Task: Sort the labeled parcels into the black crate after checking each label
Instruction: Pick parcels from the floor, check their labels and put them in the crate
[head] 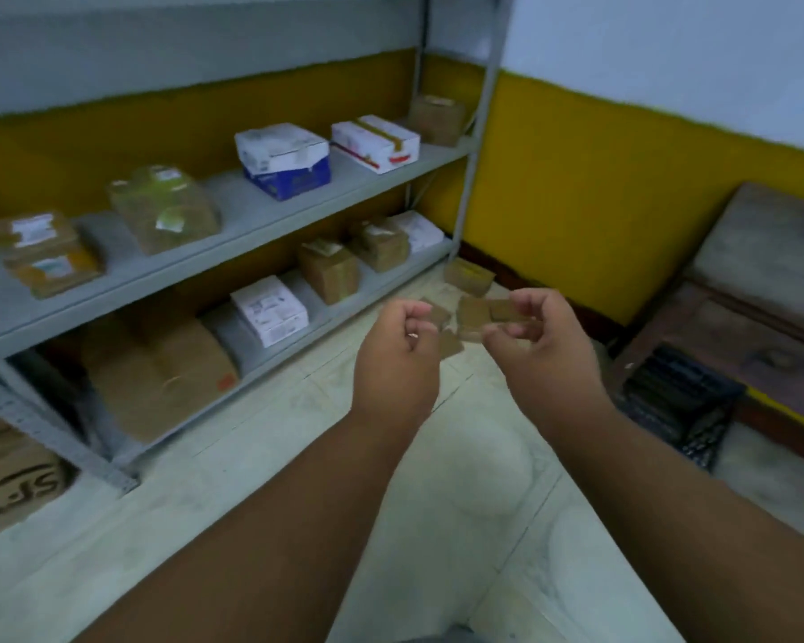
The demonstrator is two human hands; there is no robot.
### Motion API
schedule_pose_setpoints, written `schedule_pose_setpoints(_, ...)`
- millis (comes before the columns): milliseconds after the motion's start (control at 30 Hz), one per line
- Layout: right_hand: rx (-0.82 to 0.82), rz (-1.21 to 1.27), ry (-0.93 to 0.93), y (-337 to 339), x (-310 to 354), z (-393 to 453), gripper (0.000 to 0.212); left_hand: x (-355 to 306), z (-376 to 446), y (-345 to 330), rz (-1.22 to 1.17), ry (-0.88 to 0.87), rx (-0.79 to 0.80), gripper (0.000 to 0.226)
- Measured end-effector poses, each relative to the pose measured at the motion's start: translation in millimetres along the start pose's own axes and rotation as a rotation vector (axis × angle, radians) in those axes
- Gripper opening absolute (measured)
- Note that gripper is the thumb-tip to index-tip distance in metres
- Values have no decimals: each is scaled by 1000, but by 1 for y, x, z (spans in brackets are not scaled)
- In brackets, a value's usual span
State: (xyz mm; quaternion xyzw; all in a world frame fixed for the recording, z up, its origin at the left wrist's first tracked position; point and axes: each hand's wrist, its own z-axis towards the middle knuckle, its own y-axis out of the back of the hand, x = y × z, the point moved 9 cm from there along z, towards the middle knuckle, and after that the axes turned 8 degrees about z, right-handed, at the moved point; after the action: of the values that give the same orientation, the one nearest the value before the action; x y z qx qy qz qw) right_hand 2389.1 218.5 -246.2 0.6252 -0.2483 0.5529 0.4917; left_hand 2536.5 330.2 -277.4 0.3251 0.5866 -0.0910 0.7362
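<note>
Both forearms reach forward over the pale floor [233,494]. The left hand [398,359] has its grip curled, fingertips drawn in to the thumb; whether it pinches anything is too blurred to tell. The right hand [541,350] curls its grip round a small brown parcel [507,313], pinched between thumb and fingers at its right end. The parcel is flat and lies roughly level, its long axis running left to right across the view, its free end pointing toward the left hand. The label cannot be read.

Just beyond and below the two hands, several small brown parcels on the floor [451,343] lie partly hidden behind the fingers. A little farther, a brown box [469,276] sits on the floor by the foot of the shelf post.

To the right of the right hand, lower down, the black crate [678,401] stands on the floor against a dark wooden chest [734,345], well apart from the held parcel.

To the left of the left hand runs the grey metal shelf [251,234]. Its lower tier holds a large brown carton [159,378], a white labelled box [270,310] and brown boxes. The upper tier, farther off, carries a blue-and-white box [284,160] and a white box with red marking [376,143]. Behind stands the yellow and white wall [576,187].
</note>
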Motion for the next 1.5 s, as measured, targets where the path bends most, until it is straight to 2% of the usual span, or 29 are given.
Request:
schedule_pose_setpoints(167,-39,-52,-56,82,-48,50,53,-9,24,-86,30,48,21,14)
schedule_pose_setpoints(333,46,-27,-136,96,-87,95,45,-18,50,-140,118,28,74,20)
schedule_pose_setpoints(433,56,68,-183,83,-101,128,44,-15,80,-160,155,9,107,18)
schedule_pose_setpoints(567,77,-2,-168,57,-109,176,47,-2,128,-186,144,0,184,7)
schedule_pose_setpoints(633,86,3,-185,45,-115,210,51,4,158,-198,136,-3,224,19)
schedule_pose_setpoints(800,5,30,-241,23,-118,310,56,16,265,-221,212,-8,349,18)
schedule_pose_setpoints(967,30,40,-285,-12,-115,396,52,14,373,-232,232,-11,406,39)
schedule_pose_setpoints(1200,49,-39,-381,-29,-146,477,50,31,450,-285,249,40,523,37)
schedule_pose_setpoints(1500,162,53,-432,-66,-206,623,42,55,573,-356,333,87,507,25)
